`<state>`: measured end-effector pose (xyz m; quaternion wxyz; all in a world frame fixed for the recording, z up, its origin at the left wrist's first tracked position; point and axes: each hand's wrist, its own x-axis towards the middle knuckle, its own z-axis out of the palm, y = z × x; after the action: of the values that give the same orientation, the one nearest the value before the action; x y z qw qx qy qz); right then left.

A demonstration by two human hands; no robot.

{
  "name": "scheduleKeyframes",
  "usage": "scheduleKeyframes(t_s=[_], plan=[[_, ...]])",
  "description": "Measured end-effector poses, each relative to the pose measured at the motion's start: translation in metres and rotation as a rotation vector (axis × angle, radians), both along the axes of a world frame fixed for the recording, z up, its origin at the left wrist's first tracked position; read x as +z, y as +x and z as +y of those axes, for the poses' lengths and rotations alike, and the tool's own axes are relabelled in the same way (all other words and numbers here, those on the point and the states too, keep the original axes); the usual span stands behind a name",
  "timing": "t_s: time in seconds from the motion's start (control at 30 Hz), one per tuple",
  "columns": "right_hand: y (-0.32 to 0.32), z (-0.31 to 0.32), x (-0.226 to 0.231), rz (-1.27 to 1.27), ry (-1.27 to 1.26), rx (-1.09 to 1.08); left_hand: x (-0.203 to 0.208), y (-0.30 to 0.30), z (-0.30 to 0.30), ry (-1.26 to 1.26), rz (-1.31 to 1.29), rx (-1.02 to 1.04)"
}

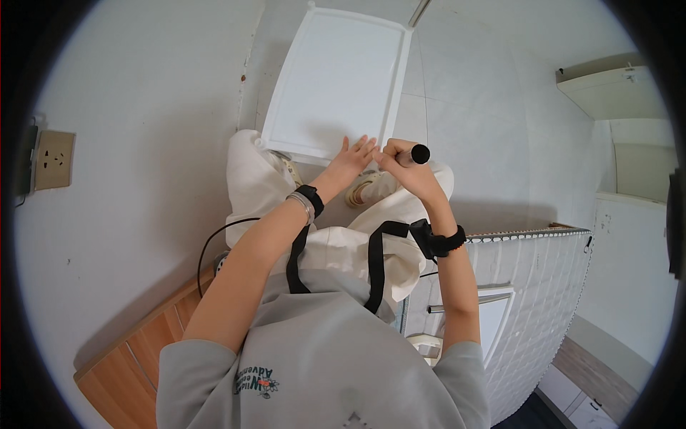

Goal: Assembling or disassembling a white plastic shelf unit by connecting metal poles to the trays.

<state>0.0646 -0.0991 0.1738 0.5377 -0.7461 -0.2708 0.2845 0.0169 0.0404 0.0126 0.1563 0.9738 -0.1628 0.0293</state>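
White board (336, 79) steadied under your flat, open left hand (350, 161); right hand (407, 171) fingers wrap the dark-tipped cylinder (416, 154); next, keep it steady

Both forearms reach toward twelve o'clock. The left hand (351, 159) lies flat, fingers spread; the right hand (406, 168), at its three o'clock, is curled into a fist.
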Motion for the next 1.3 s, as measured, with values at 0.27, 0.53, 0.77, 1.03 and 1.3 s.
scheduleKeyframes(t_s=[0.27,0.53,0.77,1.03,1.3], plan=[[-0.035,0.023,-0.072,-0.133,0.263,-0.797,0.017,0.005,-0.008,0.227,0.114,-0.015],[-0.034,0.035,-0.056,-0.046,0.307,-0.920,0.013,0.004,-0.006,0.308,0.141,-0.027],[-0.015,0.002,-0.058,-0.085,0.135,-0.277,-0.002,0.000,0.000,0.103,0.017,-0.034],[-0.028,0.010,-0.055,0.002,0.034,-0.484,0.010,0.003,-0.004,0.153,0.055,-0.030],[-0.046,0.047,-0.042,-0.070,0.352,-1.079,0.012,0.004,-0.007,0.342,0.101,-0.037]])
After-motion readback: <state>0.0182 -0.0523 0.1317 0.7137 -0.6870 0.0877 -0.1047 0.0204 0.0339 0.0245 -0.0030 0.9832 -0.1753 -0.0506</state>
